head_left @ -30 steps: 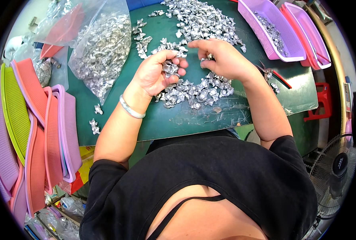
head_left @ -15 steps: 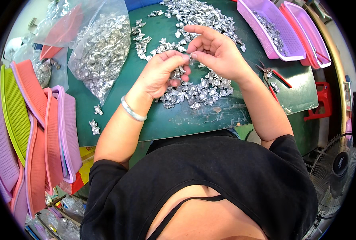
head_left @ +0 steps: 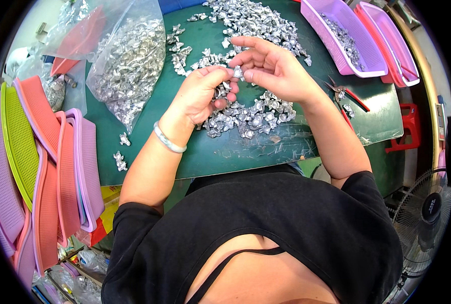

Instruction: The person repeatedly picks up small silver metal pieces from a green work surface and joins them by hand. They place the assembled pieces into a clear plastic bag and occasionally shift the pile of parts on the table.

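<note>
Above the pile of small silvery metal parts, my two hands meet at one metal part. The fingers of my left hand curl round several more of these parts, while its thumb and forefinger reach the single one. My right hand pinches that part between thumb and fingertips, with its forefinger raised. A larger heap of the same castings spreads behind my hands. Two loose pieces lie near the table's left edge. A pale bangle circles my left wrist.
On the green table, a clear bag full of metal parts stands at left. Red-handled pliers lie at right, below a purple basket holding parts. Stacked baskets crowd the left side. A fan stands at lower right.
The metal part between my hands now shows more plainly at my right fingertips. My right hand has shifted slightly left and down.
</note>
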Motion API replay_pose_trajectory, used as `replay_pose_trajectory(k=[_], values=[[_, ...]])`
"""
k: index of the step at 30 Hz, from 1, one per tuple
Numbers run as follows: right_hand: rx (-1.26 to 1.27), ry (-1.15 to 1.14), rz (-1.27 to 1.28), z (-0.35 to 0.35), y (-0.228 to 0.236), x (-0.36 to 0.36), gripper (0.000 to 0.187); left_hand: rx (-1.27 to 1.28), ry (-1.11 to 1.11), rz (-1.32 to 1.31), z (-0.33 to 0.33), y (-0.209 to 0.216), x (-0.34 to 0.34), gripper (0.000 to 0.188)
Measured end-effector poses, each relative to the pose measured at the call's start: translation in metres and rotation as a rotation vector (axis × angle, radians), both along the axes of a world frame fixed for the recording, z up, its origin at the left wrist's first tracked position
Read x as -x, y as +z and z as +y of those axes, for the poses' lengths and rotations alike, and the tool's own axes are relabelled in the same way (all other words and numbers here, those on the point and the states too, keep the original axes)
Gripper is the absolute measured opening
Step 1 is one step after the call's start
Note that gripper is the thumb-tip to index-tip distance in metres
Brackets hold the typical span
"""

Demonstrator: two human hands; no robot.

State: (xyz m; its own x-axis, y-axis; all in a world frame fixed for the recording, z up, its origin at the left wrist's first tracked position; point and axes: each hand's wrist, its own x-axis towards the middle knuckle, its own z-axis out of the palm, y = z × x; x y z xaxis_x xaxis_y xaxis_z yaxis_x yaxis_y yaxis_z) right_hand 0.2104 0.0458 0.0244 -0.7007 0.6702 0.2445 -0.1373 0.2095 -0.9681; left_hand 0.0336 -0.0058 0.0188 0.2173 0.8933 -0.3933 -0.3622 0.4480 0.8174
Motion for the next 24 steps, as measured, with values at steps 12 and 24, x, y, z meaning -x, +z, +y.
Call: replay_pose_trajectory(k=[12,24], values=[[-0.131,-0.089,-0.042,-0.0026,-0.0082,0.0038,0.049,-0.021,-0.001,0.001,0.0008,0.0001,0.0027,0.016],[-0.262,-0.16,-0.163,-0.0016,-0.0064,0.0032,0.051,0.0,-0.025,0.024,0.0,0.0031,0.0019,0.022]])
